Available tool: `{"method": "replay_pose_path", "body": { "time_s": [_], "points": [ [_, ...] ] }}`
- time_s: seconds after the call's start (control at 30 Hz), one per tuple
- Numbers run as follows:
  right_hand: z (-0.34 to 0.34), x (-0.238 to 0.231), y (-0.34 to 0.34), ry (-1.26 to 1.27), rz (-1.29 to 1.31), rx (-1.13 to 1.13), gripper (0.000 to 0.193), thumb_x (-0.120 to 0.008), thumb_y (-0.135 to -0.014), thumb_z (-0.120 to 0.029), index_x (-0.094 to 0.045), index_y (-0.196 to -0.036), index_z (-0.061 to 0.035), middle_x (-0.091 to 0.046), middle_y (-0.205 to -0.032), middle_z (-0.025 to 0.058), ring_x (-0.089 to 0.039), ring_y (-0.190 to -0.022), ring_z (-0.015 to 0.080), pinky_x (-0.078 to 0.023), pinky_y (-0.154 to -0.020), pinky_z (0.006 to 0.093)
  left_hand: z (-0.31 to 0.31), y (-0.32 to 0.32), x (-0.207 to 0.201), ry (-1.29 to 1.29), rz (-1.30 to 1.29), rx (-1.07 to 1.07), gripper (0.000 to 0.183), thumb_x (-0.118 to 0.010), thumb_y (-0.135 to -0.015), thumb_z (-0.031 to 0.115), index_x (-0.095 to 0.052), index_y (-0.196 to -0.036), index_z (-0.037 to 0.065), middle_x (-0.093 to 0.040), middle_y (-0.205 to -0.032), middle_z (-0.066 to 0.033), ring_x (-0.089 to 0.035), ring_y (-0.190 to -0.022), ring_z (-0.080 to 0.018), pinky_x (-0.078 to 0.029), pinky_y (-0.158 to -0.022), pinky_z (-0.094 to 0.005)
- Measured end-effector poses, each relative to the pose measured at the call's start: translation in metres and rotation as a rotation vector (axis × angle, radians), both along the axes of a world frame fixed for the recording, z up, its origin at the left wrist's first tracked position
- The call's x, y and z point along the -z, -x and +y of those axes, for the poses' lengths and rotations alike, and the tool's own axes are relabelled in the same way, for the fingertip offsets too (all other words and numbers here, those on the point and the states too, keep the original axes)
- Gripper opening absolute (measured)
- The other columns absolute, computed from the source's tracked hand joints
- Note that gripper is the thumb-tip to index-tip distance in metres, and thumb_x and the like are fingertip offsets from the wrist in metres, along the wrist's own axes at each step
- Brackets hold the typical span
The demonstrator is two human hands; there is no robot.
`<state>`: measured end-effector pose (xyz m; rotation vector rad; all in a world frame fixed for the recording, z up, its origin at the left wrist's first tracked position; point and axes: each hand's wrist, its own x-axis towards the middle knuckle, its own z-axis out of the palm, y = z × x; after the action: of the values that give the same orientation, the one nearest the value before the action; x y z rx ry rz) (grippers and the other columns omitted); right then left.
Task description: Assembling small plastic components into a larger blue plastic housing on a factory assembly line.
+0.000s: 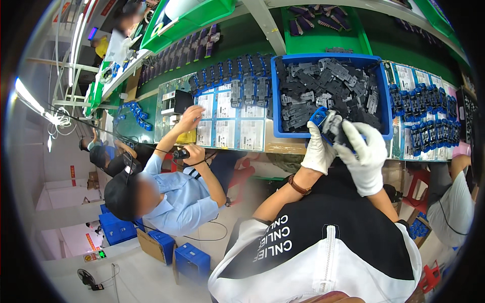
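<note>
Both my hands wear white gloves and meet at the front edge of a blue bin (332, 56). My left hand (318, 151) is closed round a blue-and-black toy car body (319, 117), its blue end pointing up and left. My right hand (368, 154) is curled at the other side of the car body, fingers bent against a dark part there. The gloves hide much of what lies between them. Behind the hands, the bin is heaped with dark grey plastic chassis plates (336, 76).
Rows of blue-and-black car bodies (247, 68) stand on printed sheets (225, 132) left of the bin; more car bodies (417, 103) stand to its right. A co-worker in light blue (177, 202) reaches onto the bench at left. A green tray (323, 45) sits on the shelf beyond.
</note>
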<state>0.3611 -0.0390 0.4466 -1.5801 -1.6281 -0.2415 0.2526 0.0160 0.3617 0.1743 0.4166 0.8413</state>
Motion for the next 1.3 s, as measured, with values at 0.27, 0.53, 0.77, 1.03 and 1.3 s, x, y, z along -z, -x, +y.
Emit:
{"method": "replay_pose_path", "body": {
  "time_s": [0.27, 0.53, 0.77, 1.03, 1.3],
  "points": [
    [0.010, 0.017, 0.016, 0.064, -0.057, 0.080, 0.055, -0.077, -0.060, -0.025, -0.060, -0.112, -0.0161, -0.057, -0.091, 0.0049, -0.056, -0.080, 0.0256, -0.045, -0.072, 0.0390, -0.009, -0.005, -0.002, -0.151, 0.073, -0.105, 0.078, -0.046, -0.073, 0.073, -0.045, -0.127, 0.016, -0.050, -0.127, -0.0044, -0.046, -0.119, -0.0206, -0.036, -0.103, -0.0406],
    [0.013, 0.014, 0.018, 0.164, 0.053, -0.007, 0.048, -0.070, -0.064, -0.010, -0.062, -0.111, -0.0147, -0.055, -0.109, 0.0145, -0.053, -0.102, 0.0320, -0.042, -0.087, 0.0428, 0.002, -0.001, -0.010, -0.062, 0.149, -0.173, 0.034, -0.060, -0.089, 0.016, -0.051, -0.121, 0.009, -0.058, -0.114, -0.0048, -0.054, -0.105, -0.0151, -0.045, -0.092, -0.0327],
    [-0.001, 0.041, 0.004, 0.404, 1.292, -0.212, 0.062, -0.072, -0.078, -0.027, -0.047, -0.126, 0.0023, -0.053, -0.119, 0.0096, -0.051, -0.106, 0.0165, -0.042, -0.091, 0.0315, 0.010, 0.006, -0.016, -0.061, 0.120, -0.251, 0.040, -0.061, -0.088, 0.020, -0.047, -0.124, 0.011, -0.056, -0.112, -0.0069, -0.054, -0.107, -0.0253, -0.044, -0.093, -0.0417],
    [0.000, 0.043, 0.012, 0.548, 1.564, -0.181, 0.062, -0.074, -0.077, -0.026, -0.047, -0.125, 0.0035, -0.058, -0.109, 0.0087, -0.056, -0.090, 0.0110, -0.047, -0.072, 0.0219, 0.009, 0.011, -0.013, -0.107, 0.119, -0.245, 0.040, -0.061, -0.088, 0.020, -0.047, -0.123, 0.009, -0.056, -0.112, -0.0081, -0.054, -0.108, -0.0264, -0.044, -0.095, -0.0423],
    [0.007, 0.045, 0.015, 0.501, 1.526, -0.201, 0.062, -0.072, -0.079, -0.027, -0.046, -0.126, 0.0038, -0.057, -0.111, 0.0078, -0.054, -0.092, 0.0110, -0.046, -0.077, 0.0231, 0.011, 0.004, -0.019, -0.116, 0.278, -0.353, 0.033, -0.057, -0.091, 0.020, -0.044, -0.120, 0.009, -0.057, -0.111, -0.0096, -0.059, -0.099, -0.0251, -0.051, -0.084, -0.0390]
  ]
}}
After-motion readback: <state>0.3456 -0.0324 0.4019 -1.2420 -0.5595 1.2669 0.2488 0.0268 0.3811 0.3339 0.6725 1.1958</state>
